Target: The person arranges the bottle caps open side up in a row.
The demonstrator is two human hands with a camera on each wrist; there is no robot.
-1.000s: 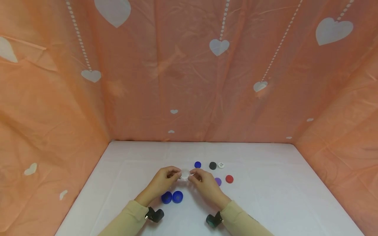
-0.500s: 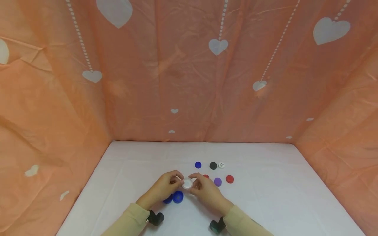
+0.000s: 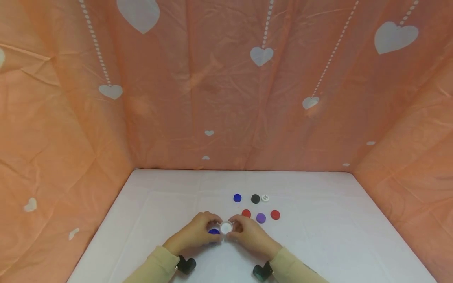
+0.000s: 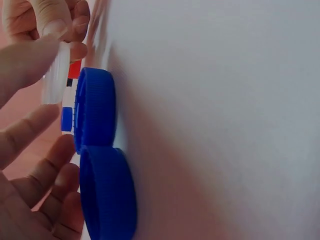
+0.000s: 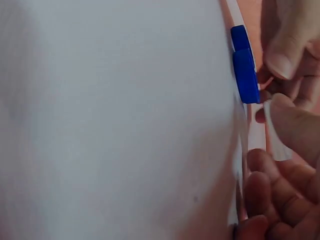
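Between both hands, just above the table, is a small round white cap [image 3: 226,227] with a translucent rim. My left hand [image 3: 194,232] pinches its left side with thumb and index finger. Its right side is gripped by the thumb and fingers of my right hand [image 3: 253,237]. In the left wrist view the white cap [image 4: 56,75] stands edge-on, the left thumb against it. Two ridged blue caps [image 4: 95,110] lie under the left hand; in the head view one blue cap [image 3: 214,232] shows partly, the other being hidden. The right wrist view shows the right thumb [image 5: 295,120] over the white cap's face.
Beyond the hands lie a small blue disc [image 3: 237,198], a black disc [image 3: 255,199], a patterned white disc [image 3: 265,198], two red discs [image 3: 275,214] and a purple disc [image 3: 260,218]. Orange cloth with hearts [image 3: 226,118] walls the white table [image 3: 318,236] at back and sides.
Both hands have brought the white cap nearer the body, lower over the table. A red disc, hidden earlier, now shows, while the left hand covers more of the blue caps.
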